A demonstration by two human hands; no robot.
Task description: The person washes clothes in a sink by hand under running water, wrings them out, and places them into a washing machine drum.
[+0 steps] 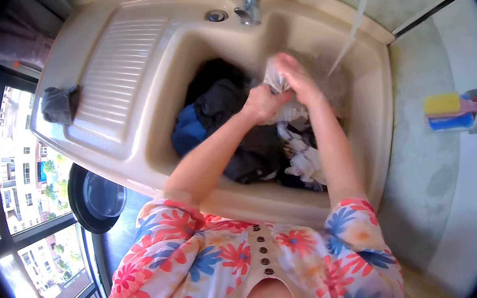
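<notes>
Over the sink basin, my left hand (263,104) is closed round the lower part of a wet, whitish cloth (277,81). My right hand (297,78), a little blurred, is wrapped on the same cloth just above and to the right, close against my left hand. Below both hands, dark clothes (228,104) and a blue piece (189,132) lie in the left of the basin. White patterned cloth (306,156) rests at its lower right. Whitish, foamy material behind my right hand is too blurred to make out.
A chrome faucet (252,2) stands at the basin's back edge. On the ribbed drainboard (120,72) at left lies a small grey cloth (60,104). A yellow-and-blue brush (449,110) is at the right wall. Black and clear basins (103,196) stand below left.
</notes>
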